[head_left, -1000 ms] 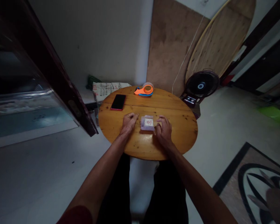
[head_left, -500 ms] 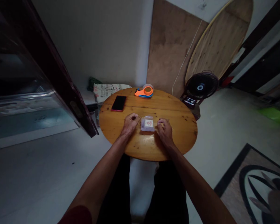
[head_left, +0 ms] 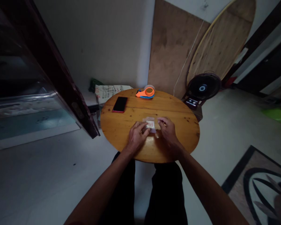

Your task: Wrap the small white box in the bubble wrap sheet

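Observation:
A small package (head_left: 150,124) in clear, bubble-wrap-like plastic lies on the round wooden table (head_left: 178,117); a pale label with reddish marks shows through. My left hand (head_left: 137,134) grips it from the left, fingers over its upper left side and thumb at its lower edge. Just right of the package is my right hand (head_left: 168,128), its fingers curled and the thumb pressed to the index finger. Whatever sits in that pinch, if anything, is too small to make out.
An orange and blue tape dispenser (head_left: 146,92) stands at the table's far edge. A phone (head_left: 120,104) with a red edge lies at the back left. Beyond the table are a printed sack (head_left: 112,90) and a black fan (head_left: 203,89).
My left hand has moved right and down from beside the package onto it, its pinch opening into a grip. My right hand stays close to the package's right side, fingers still curled.

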`<action>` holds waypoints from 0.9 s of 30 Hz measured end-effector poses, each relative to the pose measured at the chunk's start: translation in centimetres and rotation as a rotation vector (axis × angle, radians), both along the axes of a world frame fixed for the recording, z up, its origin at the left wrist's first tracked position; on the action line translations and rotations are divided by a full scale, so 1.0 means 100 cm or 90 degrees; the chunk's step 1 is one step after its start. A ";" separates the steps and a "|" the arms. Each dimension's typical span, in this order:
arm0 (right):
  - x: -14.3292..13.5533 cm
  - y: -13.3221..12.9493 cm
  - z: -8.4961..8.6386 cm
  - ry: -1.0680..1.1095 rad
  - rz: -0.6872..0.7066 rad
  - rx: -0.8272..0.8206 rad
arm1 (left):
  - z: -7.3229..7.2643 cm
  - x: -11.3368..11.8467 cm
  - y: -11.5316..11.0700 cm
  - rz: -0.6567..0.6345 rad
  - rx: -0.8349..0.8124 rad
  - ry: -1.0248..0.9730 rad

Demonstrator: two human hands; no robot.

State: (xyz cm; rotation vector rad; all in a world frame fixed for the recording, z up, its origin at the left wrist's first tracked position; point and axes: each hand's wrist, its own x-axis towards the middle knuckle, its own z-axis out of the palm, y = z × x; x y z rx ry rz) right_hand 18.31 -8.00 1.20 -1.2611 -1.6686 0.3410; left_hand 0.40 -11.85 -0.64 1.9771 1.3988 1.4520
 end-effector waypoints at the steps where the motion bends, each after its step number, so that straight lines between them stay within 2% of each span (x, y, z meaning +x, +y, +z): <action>1: 0.000 0.006 0.006 -0.028 0.005 0.000 | 0.000 0.001 -0.001 0.003 0.008 0.014; 6: -0.007 0.036 0.027 -0.222 0.007 -0.040 | -0.002 0.002 -0.001 0.027 0.003 0.084; 12: -0.019 0.053 0.036 -0.374 0.032 -0.038 | -0.002 0.000 -0.001 0.021 -0.009 0.117; 15: -0.019 0.054 0.039 -0.377 0.041 -0.020 | -0.001 0.000 0.000 0.023 -0.013 0.131; 19: -0.016 0.050 0.042 -0.334 0.036 -0.058 | -0.002 0.000 0.002 0.025 0.004 0.136; 22: -0.018 0.044 0.045 -0.318 0.051 -0.084 | -0.003 0.000 0.002 0.028 0.011 0.135; 27: -0.023 0.027 0.047 -0.318 0.102 -0.067 | -0.003 -0.001 0.002 0.029 0.013 0.130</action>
